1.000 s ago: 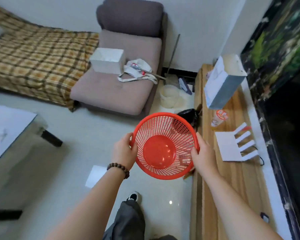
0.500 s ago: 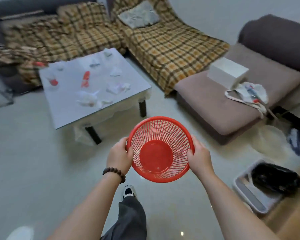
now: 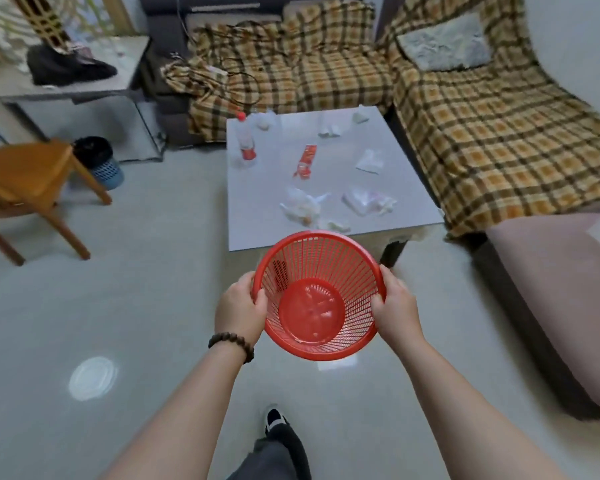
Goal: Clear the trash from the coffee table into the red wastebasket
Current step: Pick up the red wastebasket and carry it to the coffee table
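Observation:
I hold the empty red wastebasket point(image 3: 312, 268) in the air by its rim, my left hand point(image 3: 239, 311) on its left side and my right hand point(image 3: 395, 308) on its right. Just beyond it stands the white coffee table point(image 3: 257, 209). On the table lie a plastic bottle with a red cap point(image 3: 246, 142), a red wrapper point(image 3: 305, 161), a clear crumpled bag point(image 3: 303, 206), a white plastic bag point(image 3: 368, 201) and several crumpled tissues point(image 3: 369, 161).
A plaid-covered sofa point(image 3: 482, 133) wraps the table's far and right sides. A mauve seat point(image 3: 561, 292) sits at right. A wooden chair point(image 3: 32, 181) and a small dark bin point(image 3: 99, 161) stand at left, before a low grey table point(image 3: 84, 88). Open floor lies around my feet.
My view has swung left from the wooden bench and mauve seat to face the coffee table, now straight ahead and close. Both hands have kept their hold on the basket.

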The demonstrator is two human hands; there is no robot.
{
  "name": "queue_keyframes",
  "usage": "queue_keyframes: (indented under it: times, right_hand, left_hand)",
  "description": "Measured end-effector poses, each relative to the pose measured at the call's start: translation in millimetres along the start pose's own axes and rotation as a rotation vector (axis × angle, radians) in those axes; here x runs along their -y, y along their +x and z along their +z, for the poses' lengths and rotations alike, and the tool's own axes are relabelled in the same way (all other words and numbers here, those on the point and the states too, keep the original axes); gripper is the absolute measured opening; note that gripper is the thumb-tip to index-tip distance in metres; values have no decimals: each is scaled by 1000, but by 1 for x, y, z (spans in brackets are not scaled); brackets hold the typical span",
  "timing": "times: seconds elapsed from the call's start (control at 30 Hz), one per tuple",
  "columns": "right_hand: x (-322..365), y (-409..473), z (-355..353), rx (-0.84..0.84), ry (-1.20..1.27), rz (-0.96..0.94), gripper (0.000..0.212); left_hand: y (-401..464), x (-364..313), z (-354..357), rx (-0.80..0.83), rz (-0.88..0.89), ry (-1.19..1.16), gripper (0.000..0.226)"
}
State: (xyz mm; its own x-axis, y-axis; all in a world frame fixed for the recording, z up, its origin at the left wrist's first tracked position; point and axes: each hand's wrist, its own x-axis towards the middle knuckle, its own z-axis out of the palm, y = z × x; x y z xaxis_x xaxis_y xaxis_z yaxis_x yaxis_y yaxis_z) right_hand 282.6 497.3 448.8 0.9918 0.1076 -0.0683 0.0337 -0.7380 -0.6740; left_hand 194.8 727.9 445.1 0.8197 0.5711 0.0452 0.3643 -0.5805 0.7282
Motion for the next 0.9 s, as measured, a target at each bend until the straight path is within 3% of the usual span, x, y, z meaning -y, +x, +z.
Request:
queue_keyframes:
  times: [0.27, 0.5, 0.9]
  right_hand:
    - [89, 92, 50, 1, 30, -101, 53]
    - [128, 150, 75, 48, 118, -160, 51]
    - [148, 317, 145, 358, 227, -185, 46]
  left_hand:
    - [111, 27, -39, -56, -77, -6, 31]
    - [164, 34, -46, -8, -167, -213, 55]
    - [298, 35, -11, -127, -374, -157, 48]
